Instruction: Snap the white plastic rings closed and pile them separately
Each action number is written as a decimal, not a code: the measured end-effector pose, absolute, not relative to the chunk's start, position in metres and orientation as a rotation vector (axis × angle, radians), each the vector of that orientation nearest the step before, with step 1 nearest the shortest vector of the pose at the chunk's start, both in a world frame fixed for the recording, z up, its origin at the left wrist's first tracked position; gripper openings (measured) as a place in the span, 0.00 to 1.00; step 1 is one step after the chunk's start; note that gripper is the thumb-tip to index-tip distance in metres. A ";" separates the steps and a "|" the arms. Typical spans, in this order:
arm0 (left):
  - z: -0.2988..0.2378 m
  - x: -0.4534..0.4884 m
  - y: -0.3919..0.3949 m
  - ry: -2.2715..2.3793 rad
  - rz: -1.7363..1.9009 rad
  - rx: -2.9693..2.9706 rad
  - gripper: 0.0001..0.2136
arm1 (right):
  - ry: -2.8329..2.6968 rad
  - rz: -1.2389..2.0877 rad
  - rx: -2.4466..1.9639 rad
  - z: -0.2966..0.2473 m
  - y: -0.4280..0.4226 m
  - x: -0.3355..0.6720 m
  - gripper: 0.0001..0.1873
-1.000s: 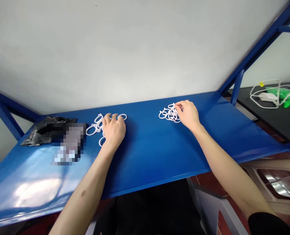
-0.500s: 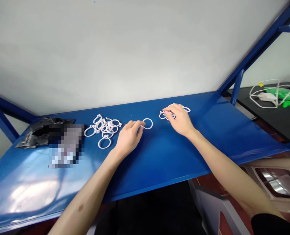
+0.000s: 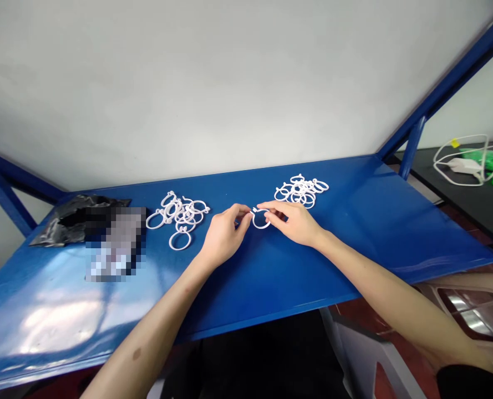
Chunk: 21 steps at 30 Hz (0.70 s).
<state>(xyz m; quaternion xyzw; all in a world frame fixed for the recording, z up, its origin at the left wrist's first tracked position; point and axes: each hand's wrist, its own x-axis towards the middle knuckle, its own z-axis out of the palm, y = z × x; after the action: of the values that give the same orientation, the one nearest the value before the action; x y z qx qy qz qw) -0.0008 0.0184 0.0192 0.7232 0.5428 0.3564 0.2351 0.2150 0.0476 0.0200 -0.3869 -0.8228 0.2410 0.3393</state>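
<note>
Between my two hands is a white plastic ring (image 3: 261,226), with a small gap showing at its top. My left hand (image 3: 228,233) pinches one end of the ring at its left side. The fingers of my right hand (image 3: 295,221) close on its right side. Left of my left hand lies a tangled pile of white rings (image 3: 180,211) with small knobs or hooked ends. A second cluster of white rings (image 3: 302,191) lies just beyond my right hand.
The blue table (image 3: 246,288) runs along a pale wall (image 3: 213,88). A crumpled black plastic bag (image 3: 63,219) and a blurred-out packet (image 3: 119,241) lie at the left. Blue frame bars rise at both ends. A white cable (image 3: 458,180) rests on a dark table at the right.
My right hand has come back from the right-hand cluster and taken hold of the ring that my left hand has. The ring has moved slightly right and nearer, and its gap now shows.
</note>
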 end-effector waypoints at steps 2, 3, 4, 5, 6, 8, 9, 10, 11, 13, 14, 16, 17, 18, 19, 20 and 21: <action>0.023 0.000 0.017 1.451 0.906 1.852 0.12 | -2.131 0.585 -1.001 0.021 0.047 0.214 0.14; 0.025 0.000 0.017 1.419 0.879 1.794 0.13 | -2.132 0.563 -0.997 0.021 0.046 0.214 0.13; 0.026 0.000 0.017 1.389 0.867 1.740 0.14 | -2.136 0.544 -0.992 0.021 0.046 0.214 0.12; 0.027 0.000 0.017 1.362 0.863 1.693 0.15 | -2.139 0.527 -0.988 0.021 0.046 0.213 0.12; 0.027 0.001 0.016 1.344 0.859 1.653 0.15 | -2.136 0.511 -0.989 0.021 0.046 0.213 0.11; 0.028 0.002 0.016 1.332 0.846 1.586 0.17 | -2.111 0.477 -1.005 0.020 0.046 0.214 0.10; 0.028 0.002 0.016 1.332 0.837 1.561 0.18 | -2.092 0.460 -1.015 0.020 0.046 0.214 0.10; 0.028 0.003 0.016 1.333 0.827 1.548 0.18 | -2.077 0.445 -1.020 0.020 0.046 0.214 0.10; 0.028 0.003 0.016 1.334 0.822 1.546 0.19 | -2.072 0.437 -1.016 0.020 0.046 0.214 0.10; 0.027 0.004 0.016 1.339 0.834 1.566 0.20 | -2.087 0.445 -0.983 0.021 0.045 0.213 0.10; 0.026 0.004 0.017 1.346 0.846 1.580 0.20 | -2.098 0.460 -0.960 0.021 0.044 0.213 0.10; 0.023 0.004 0.017 1.362 0.867 1.600 0.19 | -2.116 0.507 -0.935 0.022 0.043 0.212 0.10; 0.021 0.004 0.017 1.372 0.873 1.606 0.18 | -2.120 0.533 -0.936 0.022 0.042 0.211 0.10; 0.019 0.005 0.017 1.384 0.875 1.615 0.17 | -2.122 0.555 -0.942 0.022 0.041 0.210 0.10; 0.018 0.005 0.017 1.396 0.877 1.627 0.17 | -2.127 0.576 -0.951 0.022 0.041 0.210 0.10; 0.017 0.005 0.016 1.406 0.883 1.641 0.16 | -2.130 0.591 -0.961 0.022 0.040 0.210 0.10; 0.017 0.006 0.016 1.414 0.890 1.653 0.16 | -2.135 0.602 -0.969 0.022 0.040 0.210 0.10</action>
<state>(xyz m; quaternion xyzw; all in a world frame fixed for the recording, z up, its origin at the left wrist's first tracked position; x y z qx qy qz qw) 0.0058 0.0158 0.0166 0.6490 0.5551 0.3495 0.3854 0.2096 0.0398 0.0215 -0.3745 -0.8254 0.2326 0.3527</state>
